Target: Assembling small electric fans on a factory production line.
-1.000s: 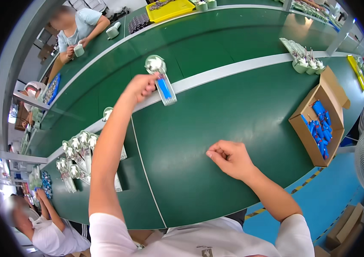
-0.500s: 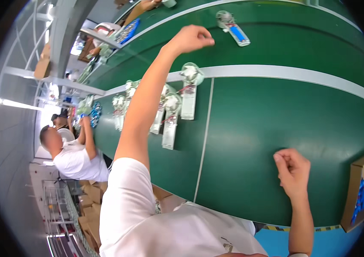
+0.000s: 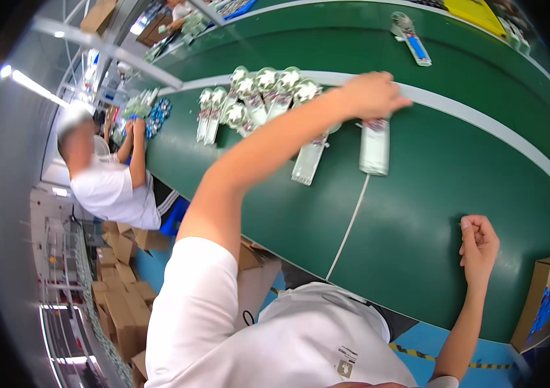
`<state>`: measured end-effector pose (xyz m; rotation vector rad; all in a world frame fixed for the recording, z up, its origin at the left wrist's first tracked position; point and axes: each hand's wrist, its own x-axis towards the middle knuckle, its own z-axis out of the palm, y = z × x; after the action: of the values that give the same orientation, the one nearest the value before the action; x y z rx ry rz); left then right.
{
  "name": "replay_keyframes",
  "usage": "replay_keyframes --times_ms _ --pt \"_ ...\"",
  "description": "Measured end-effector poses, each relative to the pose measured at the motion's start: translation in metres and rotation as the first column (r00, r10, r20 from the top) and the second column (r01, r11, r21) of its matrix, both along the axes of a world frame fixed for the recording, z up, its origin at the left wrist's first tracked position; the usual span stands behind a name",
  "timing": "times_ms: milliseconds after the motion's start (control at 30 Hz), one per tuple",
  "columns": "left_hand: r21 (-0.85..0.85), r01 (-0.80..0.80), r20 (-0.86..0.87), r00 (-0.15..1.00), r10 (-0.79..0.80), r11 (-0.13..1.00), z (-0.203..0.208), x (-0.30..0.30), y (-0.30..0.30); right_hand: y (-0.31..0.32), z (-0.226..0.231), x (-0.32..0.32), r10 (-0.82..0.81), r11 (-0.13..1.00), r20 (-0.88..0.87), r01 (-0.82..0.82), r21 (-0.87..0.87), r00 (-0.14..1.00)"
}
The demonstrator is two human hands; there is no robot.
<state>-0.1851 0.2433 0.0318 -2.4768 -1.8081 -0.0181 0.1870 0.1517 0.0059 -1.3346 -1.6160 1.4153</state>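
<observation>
The left hand reaches far across the green worktop and rests on the top end of a white blister pack, its fingers curled down over the pack's head; whether they pinch it or only press on it is hard to tell at this angle. The pack lies flat, just beside a crowded row of similar packs. A sideways drag could knock that row out of line, judging by the tight spacing. The right hand sits apart in a loose fist, holding nothing visible.
</observation>
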Motion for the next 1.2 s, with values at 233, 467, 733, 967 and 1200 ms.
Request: replay_keyframes --times_ms 233,467,733,967,1200 --pt "0.082 0.089 0.338 0.934 -0.112 0.993 -0.009 0.138 -0.116 -0.017 0.001 0.007 -0.064 0.998 0.016 0.064 0.019 0.998" --pt "0.378 -0.241 0.794 0.58 -0.18 0.894 0.0 0.126 -0.205 -0.081 0.031 -0.003 -0.065 0.992 0.013 0.067 -0.105 0.998" --pt "0.061 -0.275 0.909 0.413 0.06 0.96 -0.016 0.17 -0.284 -0.109 0.051 -0.016 0.121 0.93 0.012 -0.11 -0.351 0.993" --pt "0.119 -0.247 0.866 0.5 0.021 0.962 -0.023 0.18 -0.283 -0.114 0.051 -0.024 0.157 0.916 -0.045 -0.162 -0.367 0.987" --pt "0.142 -0.223 0.852 0.524 -0.004 0.964 -0.025 0.182 -0.285 -0.116 0.047 -0.027 0.088 0.935 -0.025 -0.092 -0.343 0.996"
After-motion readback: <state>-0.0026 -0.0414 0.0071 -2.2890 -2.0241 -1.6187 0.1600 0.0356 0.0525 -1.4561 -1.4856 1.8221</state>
